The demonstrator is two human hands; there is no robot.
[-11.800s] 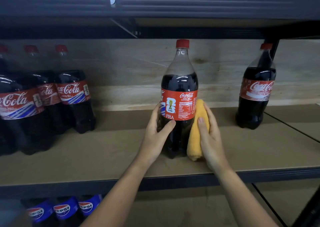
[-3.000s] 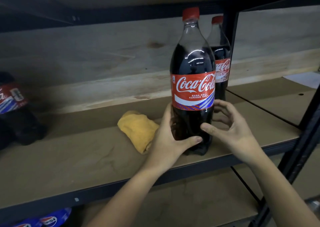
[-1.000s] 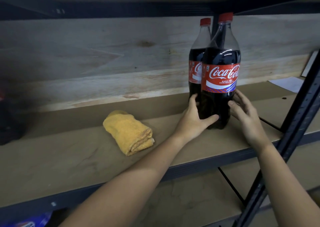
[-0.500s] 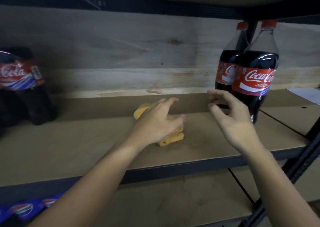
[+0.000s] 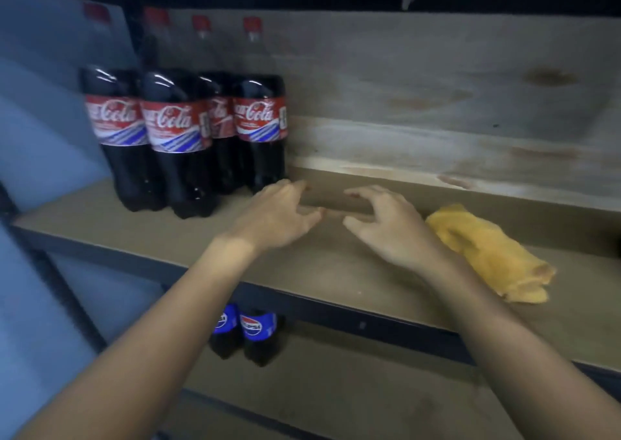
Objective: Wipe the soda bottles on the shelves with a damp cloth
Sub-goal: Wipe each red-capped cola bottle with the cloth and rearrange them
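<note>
Here is the brown board shelf (image 5: 329, 264), running from lower left up to the right, with a dark metal rail along its front edge. Standing on it at the left end, four Coca-Cola bottles (image 5: 188, 137) are bunched tight together, red caps and red labels, two in front and two just behind. Over at the right, a folded yellow cloth (image 5: 487, 254) lies flat on the board, well apart from the bottles, near the pale wooden back panel. Down below, a second shelf (image 5: 336, 396) of the same brown board carries two Pepsi bottles (image 5: 245, 335) with blue labels, side by side, their tops hidden behind the rail.
</note>
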